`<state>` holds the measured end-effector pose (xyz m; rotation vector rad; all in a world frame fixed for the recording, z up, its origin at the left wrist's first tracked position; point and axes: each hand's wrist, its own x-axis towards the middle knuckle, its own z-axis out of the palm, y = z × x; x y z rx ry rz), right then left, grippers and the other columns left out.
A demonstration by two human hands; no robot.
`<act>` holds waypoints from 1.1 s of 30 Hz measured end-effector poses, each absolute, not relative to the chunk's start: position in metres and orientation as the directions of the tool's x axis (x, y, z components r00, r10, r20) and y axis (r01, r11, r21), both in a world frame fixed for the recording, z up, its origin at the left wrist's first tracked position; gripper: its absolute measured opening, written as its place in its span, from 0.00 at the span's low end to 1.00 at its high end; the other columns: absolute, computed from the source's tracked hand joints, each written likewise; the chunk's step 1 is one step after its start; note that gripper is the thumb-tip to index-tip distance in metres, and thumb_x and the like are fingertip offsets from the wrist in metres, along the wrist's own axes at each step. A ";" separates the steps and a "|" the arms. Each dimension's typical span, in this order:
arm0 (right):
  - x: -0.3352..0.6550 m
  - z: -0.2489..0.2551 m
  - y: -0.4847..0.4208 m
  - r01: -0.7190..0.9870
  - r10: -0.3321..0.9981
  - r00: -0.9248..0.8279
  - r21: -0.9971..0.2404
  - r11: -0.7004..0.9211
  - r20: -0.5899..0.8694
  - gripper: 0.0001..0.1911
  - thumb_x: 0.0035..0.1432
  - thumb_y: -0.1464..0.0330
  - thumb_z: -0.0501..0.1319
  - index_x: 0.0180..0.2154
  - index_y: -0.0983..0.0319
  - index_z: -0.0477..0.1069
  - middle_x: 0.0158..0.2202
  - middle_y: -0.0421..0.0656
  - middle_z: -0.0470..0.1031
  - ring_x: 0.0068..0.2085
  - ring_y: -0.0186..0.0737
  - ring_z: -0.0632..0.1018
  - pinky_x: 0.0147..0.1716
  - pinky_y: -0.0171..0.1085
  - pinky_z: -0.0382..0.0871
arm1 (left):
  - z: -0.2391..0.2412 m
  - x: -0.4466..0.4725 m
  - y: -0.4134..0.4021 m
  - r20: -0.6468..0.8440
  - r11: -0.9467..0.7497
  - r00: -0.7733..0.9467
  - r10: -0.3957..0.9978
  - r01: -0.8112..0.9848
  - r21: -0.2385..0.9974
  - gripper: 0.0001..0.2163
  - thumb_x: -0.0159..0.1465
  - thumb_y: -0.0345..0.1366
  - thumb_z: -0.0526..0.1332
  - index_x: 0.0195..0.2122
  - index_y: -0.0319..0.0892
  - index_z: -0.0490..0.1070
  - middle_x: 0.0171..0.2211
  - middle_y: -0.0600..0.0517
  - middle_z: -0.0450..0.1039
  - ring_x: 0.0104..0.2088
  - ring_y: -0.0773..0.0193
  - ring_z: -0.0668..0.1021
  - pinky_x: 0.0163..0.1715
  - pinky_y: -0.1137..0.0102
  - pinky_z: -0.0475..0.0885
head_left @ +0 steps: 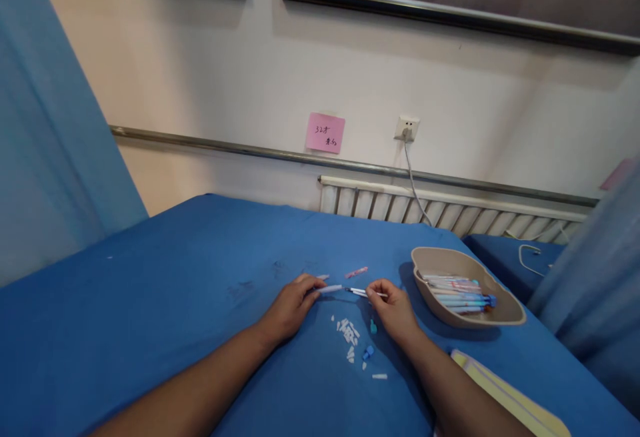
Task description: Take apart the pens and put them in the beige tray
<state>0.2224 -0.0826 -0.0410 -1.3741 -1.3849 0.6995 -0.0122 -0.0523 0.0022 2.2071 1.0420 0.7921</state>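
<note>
Both my hands rest on a blue cloth-covered table (pixel 150 303). My left hand (pixel 293 303) pinches a white pen barrel (pixel 330 288) at its left end. My right hand (pixel 393 303) pinches a thin pen refill (pixel 361 291) whose tip points toward the barrel's open end; the two parts nearly meet between my hands. Below them lies a scatter of small white pen parts (pixel 349 335) and two small blue caps (pixel 371 339). A pink pen part (pixel 356 271) lies just beyond my hands.
A beige oval tray (pixel 500 313) holding several pens stands to the right. A yellowish flat case (pixel 510 397) lies at the near right edge. Behind the table are a wall with a pink note (pixel 325 133), a socket with a cable (pixel 407 130) and a radiator (pixel 450 207).
</note>
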 end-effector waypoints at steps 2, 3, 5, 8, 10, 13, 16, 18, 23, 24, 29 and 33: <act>0.223 -0.041 -0.083 0.368 0.951 0.172 -0.913 0.179 0.255 0.15 0.50 0.56 0.57 0.25 0.62 0.69 0.19 0.37 0.66 0.21 0.33 0.65 0.21 0.31 0.58 | 0.003 -0.012 -0.053 0.265 -0.534 0.520 0.812 0.479 0.697 0.10 0.63 0.37 0.53 0.40 0.46 0.72 0.42 0.50 0.72 0.45 0.59 0.71 0.48 0.66 0.64; 0.223 -0.040 -0.083 0.373 0.952 0.171 -0.911 0.176 0.254 0.16 0.50 0.56 0.57 0.25 0.62 0.69 0.18 0.37 0.66 0.21 0.34 0.65 0.22 0.31 0.58 | 0.003 -0.012 -0.053 0.266 -0.537 0.521 0.811 0.483 0.692 0.09 0.63 0.37 0.53 0.40 0.46 0.72 0.42 0.50 0.72 0.45 0.59 0.71 0.48 0.66 0.64; 0.224 -0.040 -0.083 0.388 0.955 0.169 -0.907 0.164 0.245 0.16 0.50 0.55 0.57 0.25 0.62 0.69 0.18 0.37 0.66 0.21 0.34 0.66 0.22 0.31 0.58 | 0.003 -0.012 -0.053 0.272 -0.544 0.519 0.810 0.495 0.677 0.09 0.63 0.37 0.53 0.40 0.46 0.72 0.41 0.50 0.73 0.44 0.59 0.71 0.47 0.66 0.63; 0.224 -0.039 -0.083 0.399 0.957 0.168 -0.904 0.153 0.236 0.16 0.50 0.55 0.57 0.26 0.61 0.69 0.18 0.37 0.67 0.22 0.35 0.66 0.22 0.32 0.58 | 0.002 -0.011 -0.053 0.291 -0.563 0.517 0.805 0.509 0.651 0.09 0.63 0.36 0.53 0.39 0.47 0.72 0.40 0.51 0.73 0.43 0.59 0.72 0.46 0.67 0.63; 0.224 -0.039 -0.083 0.400 0.956 0.165 -0.902 0.159 0.242 0.15 0.51 0.55 0.56 0.25 0.61 0.69 0.19 0.37 0.67 0.22 0.35 0.66 0.23 0.32 0.58 | 0.003 -0.011 -0.054 0.302 -0.575 0.520 0.799 0.514 0.636 0.09 0.63 0.35 0.53 0.38 0.47 0.72 0.39 0.51 0.74 0.42 0.60 0.72 0.46 0.68 0.63; 0.224 -0.038 -0.084 0.405 0.954 0.156 -0.898 0.174 0.255 0.14 0.51 0.57 0.56 0.26 0.61 0.68 0.19 0.37 0.67 0.22 0.34 0.66 0.23 0.32 0.59 | 0.004 -0.011 -0.054 0.304 -0.585 0.526 0.794 0.525 0.619 0.09 0.63 0.35 0.53 0.39 0.46 0.72 0.39 0.51 0.74 0.42 0.60 0.72 0.46 0.68 0.63; 0.224 -0.037 -0.086 0.420 0.955 0.140 -0.889 0.181 0.260 0.13 0.52 0.58 0.56 0.26 0.61 0.68 0.19 0.37 0.66 0.22 0.34 0.66 0.23 0.31 0.58 | 0.005 -0.011 -0.055 0.309 -0.592 0.530 0.789 0.524 0.612 0.09 0.63 0.35 0.53 0.39 0.46 0.72 0.39 0.51 0.74 0.42 0.60 0.72 0.45 0.68 0.63; 0.223 -0.035 -0.087 0.427 0.955 0.134 -0.885 0.186 0.265 0.12 0.52 0.59 0.56 0.26 0.61 0.68 0.20 0.37 0.66 0.22 0.35 0.67 0.23 0.32 0.58 | 0.005 -0.011 -0.055 0.311 -0.594 0.530 0.789 0.528 0.608 0.09 0.63 0.35 0.53 0.39 0.46 0.72 0.38 0.51 0.74 0.42 0.60 0.72 0.44 0.68 0.63; 0.222 -0.033 -0.088 0.443 0.945 0.115 -0.867 0.228 0.307 0.11 0.53 0.60 0.56 0.27 0.61 0.69 0.23 0.39 0.70 0.25 0.36 0.70 0.25 0.32 0.61 | 0.006 -0.011 -0.056 0.308 -0.592 0.527 0.792 0.539 0.600 0.08 0.62 0.34 0.54 0.39 0.46 0.72 0.39 0.50 0.74 0.42 0.60 0.72 0.44 0.68 0.64; 0.222 -0.033 -0.088 0.448 0.942 0.109 -0.862 0.238 0.317 0.11 0.53 0.60 0.56 0.27 0.61 0.69 0.24 0.39 0.71 0.26 0.37 0.71 0.26 0.32 0.61 | 0.005 -0.011 -0.056 0.307 -0.593 0.530 0.791 0.537 0.600 0.08 0.62 0.34 0.54 0.39 0.46 0.72 0.39 0.50 0.74 0.42 0.60 0.72 0.45 0.68 0.64; 0.221 -0.033 -0.088 0.454 0.940 0.092 -0.854 0.254 0.328 0.13 0.54 0.59 0.56 0.27 0.61 0.70 0.25 0.40 0.72 0.27 0.37 0.72 0.27 0.32 0.63 | 0.003 -0.009 -0.058 0.321 -0.618 0.558 0.766 0.498 0.608 0.09 0.63 0.35 0.53 0.39 0.46 0.72 0.40 0.52 0.74 0.45 0.60 0.72 0.47 0.67 0.63; 0.215 -0.030 -0.093 0.416 0.957 0.052 -0.877 0.240 0.287 0.13 0.56 0.59 0.54 0.33 0.61 0.70 0.26 0.40 0.73 0.27 0.37 0.73 0.27 0.33 0.64 | 0.001 -0.005 -0.063 0.314 -0.574 0.522 0.793 0.466 0.673 0.09 0.62 0.35 0.54 0.41 0.45 0.71 0.41 0.51 0.74 0.45 0.60 0.73 0.47 0.67 0.65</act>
